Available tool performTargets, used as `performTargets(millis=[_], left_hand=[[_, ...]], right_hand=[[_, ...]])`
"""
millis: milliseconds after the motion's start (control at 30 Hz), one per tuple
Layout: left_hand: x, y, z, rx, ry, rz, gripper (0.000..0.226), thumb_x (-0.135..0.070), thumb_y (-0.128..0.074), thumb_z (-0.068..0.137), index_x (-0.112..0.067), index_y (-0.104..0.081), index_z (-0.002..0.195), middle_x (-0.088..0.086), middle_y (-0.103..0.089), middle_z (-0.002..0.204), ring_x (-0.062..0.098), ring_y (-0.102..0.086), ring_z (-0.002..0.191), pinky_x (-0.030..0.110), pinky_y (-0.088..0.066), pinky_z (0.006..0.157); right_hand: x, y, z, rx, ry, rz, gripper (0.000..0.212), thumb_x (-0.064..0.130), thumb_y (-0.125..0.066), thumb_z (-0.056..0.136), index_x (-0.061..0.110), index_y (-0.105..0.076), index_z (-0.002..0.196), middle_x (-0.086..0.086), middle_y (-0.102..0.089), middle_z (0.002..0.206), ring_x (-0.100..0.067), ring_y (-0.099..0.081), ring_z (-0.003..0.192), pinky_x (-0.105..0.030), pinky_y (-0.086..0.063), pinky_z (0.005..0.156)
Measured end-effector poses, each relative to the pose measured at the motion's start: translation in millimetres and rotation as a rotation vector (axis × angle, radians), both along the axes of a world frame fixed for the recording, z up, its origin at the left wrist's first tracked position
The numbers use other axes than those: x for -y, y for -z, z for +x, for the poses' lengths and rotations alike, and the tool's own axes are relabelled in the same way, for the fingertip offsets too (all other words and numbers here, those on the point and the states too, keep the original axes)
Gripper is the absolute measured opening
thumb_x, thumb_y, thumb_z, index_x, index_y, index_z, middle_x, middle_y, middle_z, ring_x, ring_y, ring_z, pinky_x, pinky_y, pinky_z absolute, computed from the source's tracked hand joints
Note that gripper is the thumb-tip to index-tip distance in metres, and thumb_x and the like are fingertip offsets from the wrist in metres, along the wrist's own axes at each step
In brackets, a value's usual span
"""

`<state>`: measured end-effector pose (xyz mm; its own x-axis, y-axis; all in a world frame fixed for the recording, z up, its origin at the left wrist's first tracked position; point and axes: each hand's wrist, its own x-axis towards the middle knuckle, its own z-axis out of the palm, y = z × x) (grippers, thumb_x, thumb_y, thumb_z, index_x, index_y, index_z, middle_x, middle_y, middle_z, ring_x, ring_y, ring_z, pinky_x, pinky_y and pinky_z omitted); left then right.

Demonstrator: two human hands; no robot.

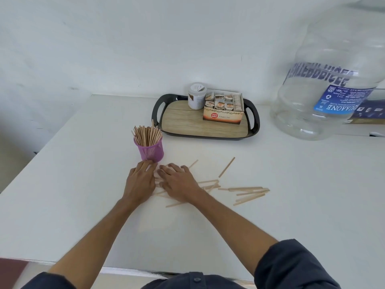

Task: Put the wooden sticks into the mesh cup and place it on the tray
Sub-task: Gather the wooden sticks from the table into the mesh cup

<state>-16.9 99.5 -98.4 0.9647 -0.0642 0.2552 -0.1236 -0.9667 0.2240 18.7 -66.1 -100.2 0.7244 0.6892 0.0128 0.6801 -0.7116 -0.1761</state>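
Left hand (140, 180) & right hand (178, 182) lie flat, fingers spread, gripping nothing, raking loose wooden sticks (248, 193) together beside the mesh cup (150, 151) (already quite full), prob. for one grab.

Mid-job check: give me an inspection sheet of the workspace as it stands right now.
Surface: white table, flat, against a white wall.
Job's things: pink mesh cup upright on the table, not yet on the tray, already full of sticks; loose wooden sticks scattered on the table to the cup's right.
Clutter: white jar and open tea box occupy the tray's rear right; front left is bare.
Grippers: left hand and right hand flat, palms down over the sticks, gripping nothing visible.
Cables: nothing seen.
Surroundings: large clear water bottle at the right.
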Motion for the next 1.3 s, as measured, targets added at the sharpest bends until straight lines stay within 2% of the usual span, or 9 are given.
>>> performTargets(millis=[200, 300, 367, 467, 600, 767, 967, 1100, 1300], left_hand=[[-4, 0, 6, -0.085, -0.018, 0.004, 0.034, -0.017, -0.049, 0.096, -0.007, -0.06, 0.127, 0.011, -0.055, 0.136, 0.028, -0.045, 0.13, 0.045, -0.04, 0.097], [2, -1, -1, -0.145, 0.036, -0.026, 0.051, -0.041, -0.035, 0.096, -0.011, -0.057, 0.131, 0.007, -0.051, 0.141, 0.024, -0.041, 0.134, 0.042, -0.036, 0.102], [8, 0, -7, -0.173, 0.071, -0.047, 0.066, -0.056, -0.026, 0.093, -0.013, -0.054, 0.134, 0.006, -0.047, 0.145, 0.023, -0.038, 0.137, 0.042, -0.033, 0.106], [14, 0, -16, -0.178, 0.092, -0.057, 0.077, -0.068, -0.026, 0.088, -0.015, -0.052, 0.136, 0.004, -0.044, 0.148, 0.021, -0.035, 0.138, 0.041, -0.03, 0.109], [22, 0, -25, -0.17, 0.17, -0.014, 0.082, -0.076, -0.038, 0.082, -0.016, -0.052, 0.136, 0.001, -0.045, 0.145, 0.019, -0.036, 0.136, 0.04, -0.027, 0.111], [29, -1, -32, -0.142, 0.224, -0.034, 0.073, -0.064, -0.049, 0.077, -0.016, -0.057, 0.131, -0.001, -0.049, 0.135, 0.018, -0.043, 0.128, 0.035, -0.03, 0.106], [42, -6, -31, -0.113, 0.248, -0.046, 0.055, -0.047, -0.045, 0.08, -0.012, -0.067, 0.116, 0.001, -0.059, 0.114, 0.021, -0.055, 0.105, 0.033, -0.041, 0.089], [48, -8, -29, -0.063, 0.268, -0.05, 0.034, -0.028, -0.052, 0.082, -0.011, -0.07, 0.105, 0.001, -0.062, 0.101, 0.025, -0.058, 0.095, 0.034, -0.043, 0.081], [58, -7, -30, -0.036, 0.254, -0.072, 0.018, -0.007, -0.067, 0.083, -0.01, -0.071, 0.101, 0.002, -0.064, 0.097, 0.026, -0.059, 0.092, 0.032, -0.04, 0.079]], right_hand=[[19, -1, -6, 0.084, -0.073, 0.029, 0.042, 0.027, -0.036, 0.103, 0.017, -0.048, 0.142, 0.003, -0.043, 0.153, -0.021, -0.038, 0.139, -0.042, -0.031, 0.107], [31, -6, -9, 0.076, -0.055, 0.055, 0.04, 0.027, -0.039, 0.102, 0.019, -0.051, 0.139, 0.001, -0.049, 0.149, -0.02, -0.044, 0.135, -0.042, -0.029, 0.109], [43, -10, -10, 0.054, 0.024, 0.087, 0.046, 0.031, -0.041, 0.101, 0.02, -0.043, 0.145, -0.002, -0.047, 0.15, -0.021, -0.046, 0.135, -0.043, -0.027, 0.111], [70, -14, -4, -0.018, 0.177, 0.08, 0.054, 0.04, -0.038, 0.101, 0.021, -0.031, 0.151, -0.002, -0.036, 0.157, -0.021, -0.036, 0.142, -0.044, -0.022, 0.115], [112, -14, 2, -0.129, 0.235, 0.02, 0.053, 0.042, -0.035, 0.103, 0.02, -0.033, 0.151, 0.0, -0.025, 0.162, -0.018, -0.026, 0.147, -0.041, -0.022, 0.116], [161, -21, -7, -0.079, 0.328, 0.096, 0.055, 0.032, -0.051, 0.095, 0.022, -0.04, 0.148, 0.003, -0.032, 0.159, -0.017, -0.031, 0.145, -0.038, -0.023, 0.115], [225, -39, -19, -0.203, 0.429, -0.095, 0.074, 0.036, -0.063, 0.08, 0.027, -0.038, 0.149, 0.005, -0.031, 0.156, -0.016, -0.031, 0.142, -0.034, -0.028, 0.111], [241, -37, -33, -0.212, 0.425, -0.104, 0.056, 0.033, -0.061, 0.084, 0.031, -0.051, 0.139, 0.01, -0.045, 0.141, -0.014, -0.048, 0.126, -0.031, -0.04, 0.097], [221, -26, -45, -0.13, 0.393, 0.161, 0.022, 0.024, -0.059, 0.095, 0.025, -0.07, 0.113, 0.007, -0.062, 0.113, -0.018, -0.059, 0.101, -0.033, -0.048, 0.081]])
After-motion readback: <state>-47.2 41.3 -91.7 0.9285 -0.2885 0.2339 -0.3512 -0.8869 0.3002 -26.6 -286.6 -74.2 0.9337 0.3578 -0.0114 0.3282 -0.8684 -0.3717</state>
